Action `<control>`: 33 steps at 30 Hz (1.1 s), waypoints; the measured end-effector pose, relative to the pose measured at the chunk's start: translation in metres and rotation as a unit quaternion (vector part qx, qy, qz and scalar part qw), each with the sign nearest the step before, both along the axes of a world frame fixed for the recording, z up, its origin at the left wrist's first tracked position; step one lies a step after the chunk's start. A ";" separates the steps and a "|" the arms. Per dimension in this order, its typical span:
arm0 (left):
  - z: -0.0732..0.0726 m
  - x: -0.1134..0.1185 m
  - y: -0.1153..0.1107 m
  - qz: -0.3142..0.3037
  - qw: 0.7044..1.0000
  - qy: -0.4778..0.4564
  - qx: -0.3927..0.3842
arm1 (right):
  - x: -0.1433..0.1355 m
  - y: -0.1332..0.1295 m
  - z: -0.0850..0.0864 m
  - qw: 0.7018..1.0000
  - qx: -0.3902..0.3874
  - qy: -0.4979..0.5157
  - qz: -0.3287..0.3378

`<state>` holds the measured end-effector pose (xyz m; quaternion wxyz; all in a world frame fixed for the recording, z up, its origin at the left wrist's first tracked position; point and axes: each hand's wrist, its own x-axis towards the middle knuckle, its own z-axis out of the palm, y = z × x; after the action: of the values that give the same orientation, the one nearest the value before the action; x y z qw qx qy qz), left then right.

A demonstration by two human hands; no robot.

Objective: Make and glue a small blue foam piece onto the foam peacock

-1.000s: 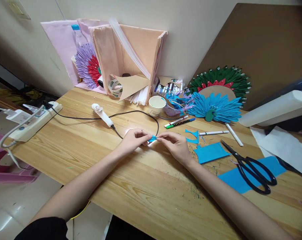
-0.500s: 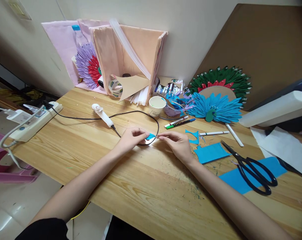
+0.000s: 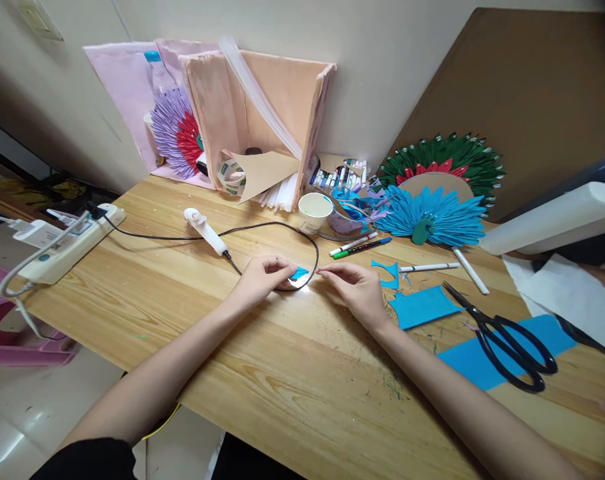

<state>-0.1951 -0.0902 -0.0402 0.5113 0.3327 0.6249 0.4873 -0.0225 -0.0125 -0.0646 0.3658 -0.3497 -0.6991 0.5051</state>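
Between thumb and fingers, my left hand pinches a small blue piece at the middle of the table. My right hand is closed in a pinch just to the right, apart from the blue piece; whatever its fingertips hold is too small to make out. A black cable loops around the spot between the hands. A white glue gun lies behind my left hand. Blue cut pieces lie beside my right forearm, with black scissors on a blue strip.
A paper cup, markers and a blue fan-shaped craft stand or lie behind my hands. A peach box is at the back, a power strip at the left edge, a white roll at right.
The fingertips of my right hand have drawn slightly away from the blue piece, which has shifted a little left with my left hand's grip.
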 end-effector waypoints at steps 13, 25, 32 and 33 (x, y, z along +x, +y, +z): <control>0.002 0.000 0.000 0.010 1.000 -0.008 -0.002 | 0.001 -0.004 0.001 0.999 0.023 -0.014 0.036; 0.002 0.007 -0.005 -0.041 0.991 0.099 0.076 | -0.003 -0.007 -0.006 0.997 -0.024 -0.013 0.065; 0.001 0.009 -0.007 -0.049 0.990 0.111 0.075 | -0.002 -0.006 -0.007 0.998 0.007 -0.019 0.067; 0.000 0.008 -0.007 -0.049 0.990 0.110 0.076 | -0.002 -0.007 -0.007 0.998 0.009 -0.017 0.067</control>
<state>-0.1868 -0.0973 -0.0399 0.4363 0.4522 0.6214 0.4680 -0.0242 -0.0190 -0.0716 0.3220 -0.3072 -0.7320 0.5159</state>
